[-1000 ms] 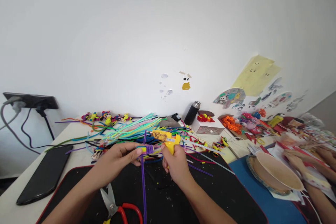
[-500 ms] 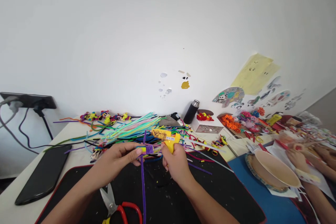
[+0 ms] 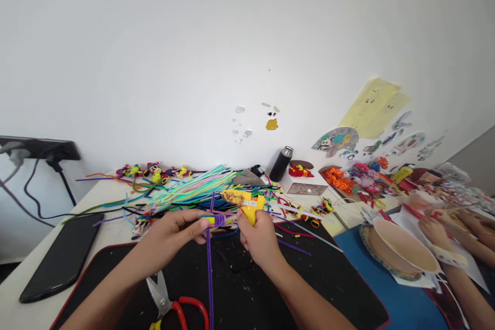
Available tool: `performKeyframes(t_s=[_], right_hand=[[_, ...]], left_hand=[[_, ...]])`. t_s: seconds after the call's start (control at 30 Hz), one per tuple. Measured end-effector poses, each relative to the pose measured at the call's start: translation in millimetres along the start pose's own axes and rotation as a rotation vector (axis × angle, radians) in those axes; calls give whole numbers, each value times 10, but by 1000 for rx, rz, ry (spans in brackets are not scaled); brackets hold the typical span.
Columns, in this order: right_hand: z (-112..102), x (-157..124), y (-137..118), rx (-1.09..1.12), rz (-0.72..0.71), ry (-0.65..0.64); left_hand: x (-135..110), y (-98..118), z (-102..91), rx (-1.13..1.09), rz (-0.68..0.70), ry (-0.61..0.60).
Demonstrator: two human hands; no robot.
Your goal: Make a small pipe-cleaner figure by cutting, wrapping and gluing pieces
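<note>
My left hand (image 3: 184,232) pinches a small yellow piece wound with purple pipe cleaner (image 3: 219,220), whose long ends hang down and stick up. In my right hand (image 3: 260,237) is a yellow glue gun (image 3: 243,201), its nozzle pointing left, just above the purple coil; I cannot tell whether the two touch. A clear glue stick (image 3: 297,212) runs out of its back. Red-handled scissors (image 3: 170,301) lie partly spread on the black mat (image 3: 309,278) below my hands.
Behind my hands lies a heap of colourful pipe cleaners (image 3: 197,188). A black flask (image 3: 281,164) stands by a white box (image 3: 305,184). To the left is a black tablet-like slab (image 3: 64,258). At right, a beige bowl (image 3: 406,245) sits near another person's hand (image 3: 435,229).
The whole view has shifted very slightly. Both hands keep the same hold, with the glue gun still over the purple coil.
</note>
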State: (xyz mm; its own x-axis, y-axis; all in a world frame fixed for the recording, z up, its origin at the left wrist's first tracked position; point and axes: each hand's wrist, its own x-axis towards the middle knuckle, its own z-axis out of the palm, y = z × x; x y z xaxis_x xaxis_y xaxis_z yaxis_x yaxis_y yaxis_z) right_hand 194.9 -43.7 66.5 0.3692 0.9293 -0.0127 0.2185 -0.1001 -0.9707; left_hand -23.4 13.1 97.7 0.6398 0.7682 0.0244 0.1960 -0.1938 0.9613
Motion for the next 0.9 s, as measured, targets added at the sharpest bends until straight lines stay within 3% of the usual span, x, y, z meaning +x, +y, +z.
performKeyframes(t_s=[0.37, 0.9], right_hand=[[-15, -6, 12, 22, -7, 0], [-153, -40, -12, 541, 93, -300]], left_hand=[[4, 18, 1, 26, 24, 4], [23, 36, 12, 51, 2, 5]])
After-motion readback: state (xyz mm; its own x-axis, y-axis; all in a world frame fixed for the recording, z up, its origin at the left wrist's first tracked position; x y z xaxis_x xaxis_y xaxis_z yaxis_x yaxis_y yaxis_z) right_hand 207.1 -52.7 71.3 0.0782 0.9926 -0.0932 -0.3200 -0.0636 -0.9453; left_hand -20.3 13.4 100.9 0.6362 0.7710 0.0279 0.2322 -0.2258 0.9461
